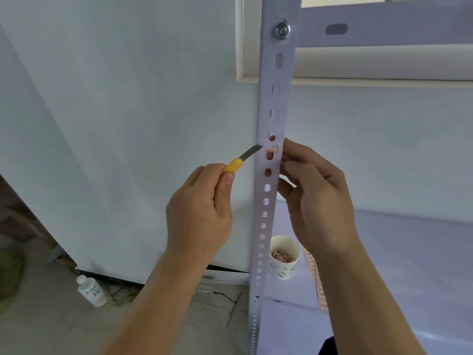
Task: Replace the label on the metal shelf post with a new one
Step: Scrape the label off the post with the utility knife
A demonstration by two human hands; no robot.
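A pale perforated metal shelf post (277,80) runs upright through the middle of the view. Torn remains of a white and orange label (271,149) cling to it at mid height. My left hand (202,211) grips a yellow-handled utility knife (242,160), its blade tip touching the post's left edge beside the label scraps. My right hand (317,196) sits behind and against the post's right edge, fingertips curled next to the label, with fingers showing through the holes.
A paper cup (284,257) holding scraps stands on the shelf board (396,252) right of the post. A sheet of orange-bordered labels (318,285) lies beside it. A white bottle (90,290) lies on the floor at lower left. White wall panels stand behind.
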